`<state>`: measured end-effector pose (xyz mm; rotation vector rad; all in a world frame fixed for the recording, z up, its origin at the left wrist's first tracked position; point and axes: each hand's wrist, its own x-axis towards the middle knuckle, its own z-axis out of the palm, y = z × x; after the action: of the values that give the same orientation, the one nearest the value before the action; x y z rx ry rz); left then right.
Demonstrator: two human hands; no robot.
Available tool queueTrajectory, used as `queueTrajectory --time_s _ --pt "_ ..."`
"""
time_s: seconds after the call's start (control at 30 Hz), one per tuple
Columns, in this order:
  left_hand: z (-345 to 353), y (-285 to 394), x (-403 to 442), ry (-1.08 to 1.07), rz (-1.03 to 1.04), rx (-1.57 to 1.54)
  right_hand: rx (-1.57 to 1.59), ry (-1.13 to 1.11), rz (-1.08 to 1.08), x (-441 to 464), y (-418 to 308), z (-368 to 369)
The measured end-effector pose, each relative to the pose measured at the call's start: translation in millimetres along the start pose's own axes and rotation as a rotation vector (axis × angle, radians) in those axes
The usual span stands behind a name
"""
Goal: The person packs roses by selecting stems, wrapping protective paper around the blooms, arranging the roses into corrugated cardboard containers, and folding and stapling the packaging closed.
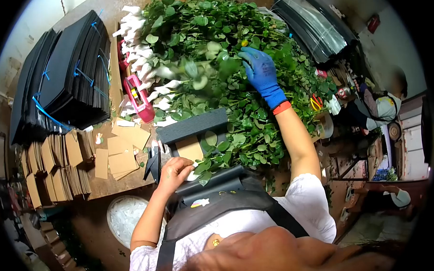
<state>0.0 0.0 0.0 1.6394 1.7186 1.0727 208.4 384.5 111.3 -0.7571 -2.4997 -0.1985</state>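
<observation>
My left hand (174, 174), bare, is at the front edge of the table with its fingers pressed together on a white-wrapped rose head (193, 173), whose leaves lie to the right. My right hand (258, 67), in a blue glove, reaches over the big heap of green leafy stems (245, 129); its fingers are bent at the leaves, and what they hold, if anything, is hidden. White-wrapped flower heads (142, 57) line the heap's left side. A dark ridged block (193, 126) and a brown cardboard piece (190, 150) lie between my hands.
Black sheets (73, 69) tied with blue cord stand at the left, above cardboard stacks (57, 155). A pink tool (139, 99) and loose cards (121, 158) lie near the heap. More black sheets (313, 24) are at the upper right. Another person (385, 105) is at the right.
</observation>
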Motion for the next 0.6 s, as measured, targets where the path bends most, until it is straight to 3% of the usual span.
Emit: queueTrajectory --time_s 0.1,0.17,0.3,0.4,0.43,0.5,0.53,0.6 --pt "10.8 16.7 -20.0 -0.019 -0.018 -0.031 0.089 0.047 -0.086 -23.0 -6.5 -21.3" --pt "3.4 8.7 -8.4 -0.004 -0.015 -0.027 0.202 0.315 -0.138 -7.2 -13.6 -47.2" --pt "2.0 1.3 -5.4 -0.012 -0.049 -0.058 0.046 0.284 -0.338 -28.7 -31.7 -96.6" --pt "5.3 -15.9 -14.6 -0.028 -0.141 -0.005 0.118 -0.045 -0.461 -54.8 -51.3 -110.4" --pt "13.1 -15.1 -11.8 -0.008 -0.353 -0.445 0.098 -0.148 -0.437 -67.6 -62.8 -113.5" --pt "11.6 -4.7 -8.5 0.063 -0.235 -0.555 -0.02 -0.373 -0.46 -98.4 -57.9 -96.6" --pt "8.7 -5.6 -7.0 0.047 -0.139 -0.452 -0.061 -0.518 -0.387 -112.0 -57.6 -87.4" --pt "9.7 -12.6 -10.8 0.05 -0.157 -0.46 -0.141 -0.795 -0.235 -133.6 -58.6 -71.3"
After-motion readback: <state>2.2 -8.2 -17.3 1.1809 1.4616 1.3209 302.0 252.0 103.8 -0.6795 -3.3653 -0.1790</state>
